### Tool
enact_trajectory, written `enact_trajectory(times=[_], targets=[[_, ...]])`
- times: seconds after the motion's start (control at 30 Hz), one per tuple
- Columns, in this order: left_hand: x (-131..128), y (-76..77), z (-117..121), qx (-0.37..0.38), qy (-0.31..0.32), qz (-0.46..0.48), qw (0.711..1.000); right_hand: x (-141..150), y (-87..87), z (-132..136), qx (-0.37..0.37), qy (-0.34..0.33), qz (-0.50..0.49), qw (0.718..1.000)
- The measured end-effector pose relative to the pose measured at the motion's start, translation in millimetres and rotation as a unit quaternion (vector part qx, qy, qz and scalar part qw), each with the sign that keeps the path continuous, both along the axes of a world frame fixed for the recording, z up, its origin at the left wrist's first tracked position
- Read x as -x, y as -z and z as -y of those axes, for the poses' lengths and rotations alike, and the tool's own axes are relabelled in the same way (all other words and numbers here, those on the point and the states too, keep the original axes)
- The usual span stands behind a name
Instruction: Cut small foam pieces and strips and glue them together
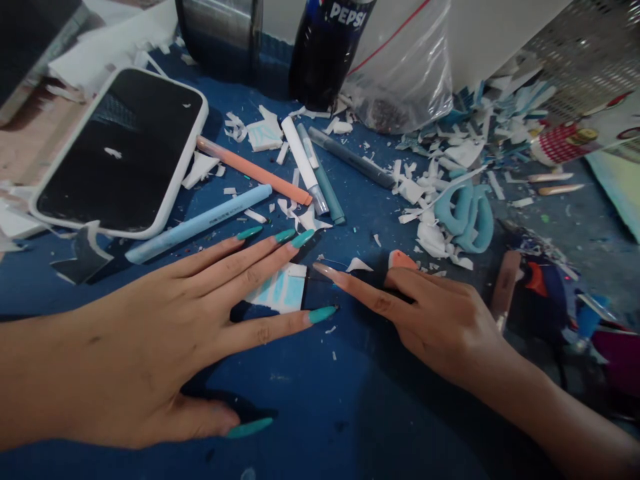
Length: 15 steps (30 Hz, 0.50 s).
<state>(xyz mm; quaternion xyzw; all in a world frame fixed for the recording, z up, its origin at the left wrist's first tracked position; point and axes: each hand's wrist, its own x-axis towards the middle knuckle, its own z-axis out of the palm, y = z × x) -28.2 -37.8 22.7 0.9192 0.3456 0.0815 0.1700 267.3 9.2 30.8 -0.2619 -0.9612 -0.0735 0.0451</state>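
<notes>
My left hand (170,313) lies spread over the blue work surface, its fingers apart and tipped with long teal nails. Partly under its fingers is a small white piece with light-blue stripes (287,290). From the right comes my right hand (440,313), its index finger stretched toward that piece and the other fingers curled under. A thin dark line runs from below the index fingertip to the piece; I cannot make out what it is. Against the curled fingers shows a small orange-and-white thing (401,259). What the curled fingers hold, if anything, is hidden.
Beyond my hands lie a light-blue marker (200,223), an orange marker (255,170), a white marker (303,160) and a phone (123,150). A Pepsi bottle (327,57) stands by a clear plastic bag (405,73). White scraps (430,230) and blue scissor handles (465,210) lie right.
</notes>
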Motion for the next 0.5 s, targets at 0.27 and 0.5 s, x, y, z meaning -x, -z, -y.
enact_trajectory(times=[0.27,0.5], targets=[[1.3,0.6,-0.7,-0.006,0.011,0.002,1.0,2.5,-4.4,3.1,0.006,0.001,-0.002,1.0],[2.4,0.4,-4.9,-0.005,0.036,-0.007,0.999,1.8,-5.5,2.6,0.03,0.001,-0.001,1.0]])
